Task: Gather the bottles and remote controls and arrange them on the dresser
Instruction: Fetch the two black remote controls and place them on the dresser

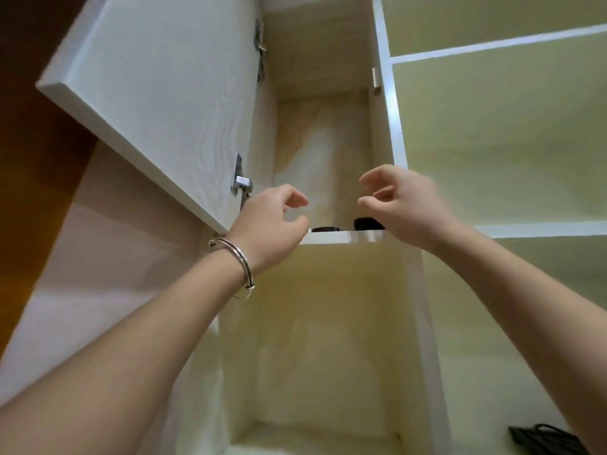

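I look up into a tall cream cupboard. Two dark objects lie on its upper shelf (348,237), only their front ends showing over the edge: a flat one (325,229) and a thicker one (368,223). They may be remote controls, but too little shows to tell. My left hand (272,224), with a silver bangle on the wrist, is raised at the shelf's left end, fingers loosely curled and holding nothing. My right hand (404,205) hovers at the shelf's right end just above the thicker object, fingers loosely curled, holding nothing. No bottles are in view.
The white cupboard door (157,93) stands swung open on the left, its hinge (241,182) close to my left hand. Open shelves (492,133) fill the right side. A black wiry object (545,438) lies at the bottom right. The lower compartment (322,339) sits under the shelf.
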`<state>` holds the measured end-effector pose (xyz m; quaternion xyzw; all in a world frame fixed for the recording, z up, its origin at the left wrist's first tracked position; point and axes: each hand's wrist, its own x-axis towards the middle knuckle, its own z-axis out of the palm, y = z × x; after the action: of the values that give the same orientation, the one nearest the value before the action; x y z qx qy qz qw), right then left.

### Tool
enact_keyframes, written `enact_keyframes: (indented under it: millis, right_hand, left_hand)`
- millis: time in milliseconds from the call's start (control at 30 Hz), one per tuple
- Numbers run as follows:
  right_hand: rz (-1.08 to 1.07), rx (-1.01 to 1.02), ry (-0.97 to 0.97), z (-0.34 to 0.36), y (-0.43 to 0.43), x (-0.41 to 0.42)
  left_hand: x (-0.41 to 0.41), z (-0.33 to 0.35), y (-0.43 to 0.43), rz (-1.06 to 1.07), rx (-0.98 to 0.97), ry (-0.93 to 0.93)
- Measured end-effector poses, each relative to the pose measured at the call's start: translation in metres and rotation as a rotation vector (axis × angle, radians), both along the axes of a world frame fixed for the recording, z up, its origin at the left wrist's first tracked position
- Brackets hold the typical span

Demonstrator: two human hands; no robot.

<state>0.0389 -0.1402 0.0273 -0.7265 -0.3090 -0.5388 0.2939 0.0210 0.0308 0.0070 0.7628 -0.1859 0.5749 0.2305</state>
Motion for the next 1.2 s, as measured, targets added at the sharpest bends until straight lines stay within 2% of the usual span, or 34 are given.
enact_keyframes:
  millis: [100,200,333,400,567,833,1000,1200]
  right_hand:
    - [-0.128,-0.073,0.03,0.026,0.012,0.008]
    - [-0.328,-0.239,0.135,0.047,0.028,0.014]
    - [-0.754,-0.597,0.369,0.056,0.043,0.018]
    - [-0.873,-0.703,0.447,0.057,0.047,0.015]
    - [-0.875,-0.748,0.507,0.056,0.042,-0.001]
    - [-0.755,-0.613,0.458,0.054,0.037,-0.031]
    - [-0.821,-0.635,0.52,0.049,0.039,-0.043]
    - [-0.781,-0.65,0.598,0.049,0.035,-0.052]
  left_hand:
    - [0.012,0.022,-0.005,0.066,0.04,0.043]
    - [0.018,0.039,-0.017,0.123,0.131,0.118]
    - [0.026,0.048,-0.028,0.314,0.348,0.349]
    - [0.027,0.048,-0.029,0.37,0.394,0.461]
    - [0.019,0.042,-0.023,0.377,0.404,0.446]
    - [-0.008,0.038,-0.014,0.283,0.33,0.326]
    - [-0.018,0.041,-0.017,0.422,0.428,0.318]
    - [-0.028,0.048,-0.018,0.535,0.419,0.404]
